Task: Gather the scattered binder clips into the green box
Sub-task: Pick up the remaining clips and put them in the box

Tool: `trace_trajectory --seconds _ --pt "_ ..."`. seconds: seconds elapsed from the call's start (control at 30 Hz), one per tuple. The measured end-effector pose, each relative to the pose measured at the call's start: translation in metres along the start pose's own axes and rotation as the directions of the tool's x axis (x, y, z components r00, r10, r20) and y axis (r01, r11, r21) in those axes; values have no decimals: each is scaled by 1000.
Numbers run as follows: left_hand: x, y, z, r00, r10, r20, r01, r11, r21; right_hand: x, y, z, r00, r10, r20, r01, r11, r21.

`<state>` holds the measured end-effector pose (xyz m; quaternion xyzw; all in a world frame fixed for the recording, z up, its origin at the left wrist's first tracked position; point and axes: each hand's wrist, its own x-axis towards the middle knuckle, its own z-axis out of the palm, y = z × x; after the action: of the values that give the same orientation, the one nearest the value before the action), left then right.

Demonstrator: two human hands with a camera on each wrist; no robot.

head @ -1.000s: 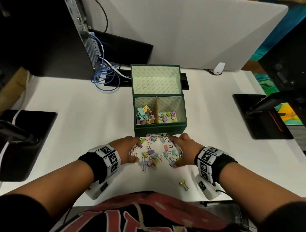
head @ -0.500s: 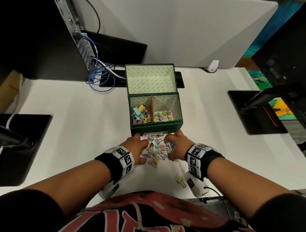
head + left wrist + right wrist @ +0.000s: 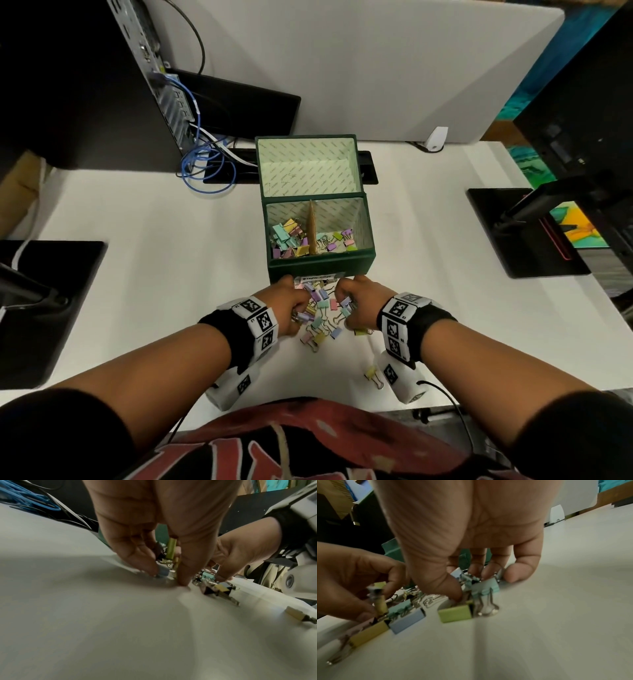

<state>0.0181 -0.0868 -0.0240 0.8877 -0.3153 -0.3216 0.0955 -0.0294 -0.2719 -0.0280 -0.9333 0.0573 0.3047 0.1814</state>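
The green box (image 3: 320,265) stands open at mid-table, with pastel binder clips (image 3: 291,238) in both compartments. A heap of loose binder clips (image 3: 322,313) lies against its front wall. My left hand (image 3: 297,307) curls round the heap's left side; in the left wrist view its fingers (image 3: 147,566) pinch several clips, a yellow-green one (image 3: 171,547) among them. My right hand (image 3: 346,304) curls round the right side, its fingers (image 3: 518,574) closed over a mint clip (image 3: 485,588). A stray yellow clip (image 3: 374,375) lies near my right wrist.
A computer tower with blue cables (image 3: 205,164) stands at the back left. Black monitor bases sit at the left (image 3: 51,308) and right (image 3: 524,233). A white partition (image 3: 342,68) closes the back. The table's front edge runs just behind my wrists.
Both hands have swept inward, bunching the spread clips into a tight heap against the box front. Their fingers, flat before, now curl round clips.
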Motion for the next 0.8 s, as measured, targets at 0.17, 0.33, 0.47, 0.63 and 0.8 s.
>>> trace_trajectory --seconds 0.17,0.33,0.47,0.63,0.8 --pt "3 -4 2 997 71 12 -71 997 9 -1 3 -1 1000 -12 -25 12 999 30" --pt "4 -10 3 992 122 -22 -123 992 -5 -2 11 -2 995 -12 -95 24 992 123" --pt "1 -13 3 991 128 -38 -129 991 -30 -2 17 -2 992 -15 -128 36 986 164" --pt "-5 -10 -5 983 154 -104 -161 985 -61 -2 24 0 988 1 -155 28 983 181" --pt "-15 -2 -24 956 216 -200 -250 954 -164 -4 26 -1 985 0 -170 34 980 197"
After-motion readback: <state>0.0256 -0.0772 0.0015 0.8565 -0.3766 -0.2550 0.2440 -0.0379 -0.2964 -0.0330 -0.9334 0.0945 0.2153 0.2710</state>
